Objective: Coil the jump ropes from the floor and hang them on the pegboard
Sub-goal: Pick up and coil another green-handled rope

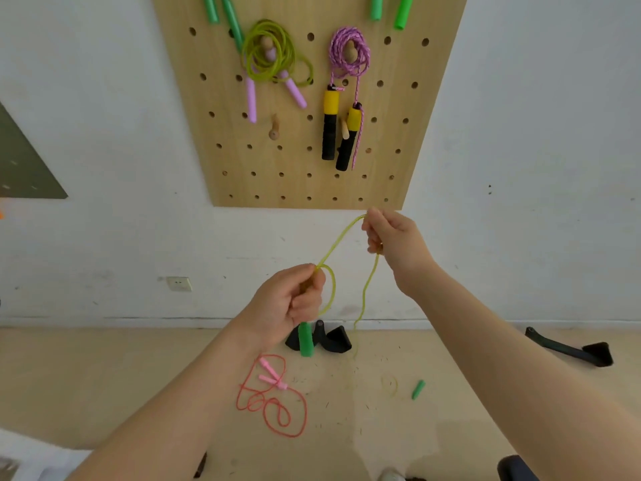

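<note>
My left hand grips a green handle and a small loop of a yellow-green jump rope. My right hand pinches the same cord higher up, just below the pegboard. The cord hangs from it down to the floor, where its second green handle lies. A red rope with pink handles lies tangled on the floor. On the pegboard hang a coiled green rope with lilac handles and a pink rope with yellow-black handles. A bare wooden peg sticks out lower on the board.
More green handles hang at the pegboard's top edge. Black strap handles lie at the wall's foot, another black strap to the right. A wall socket sits low on the white wall. A shoe tip shows at the bottom.
</note>
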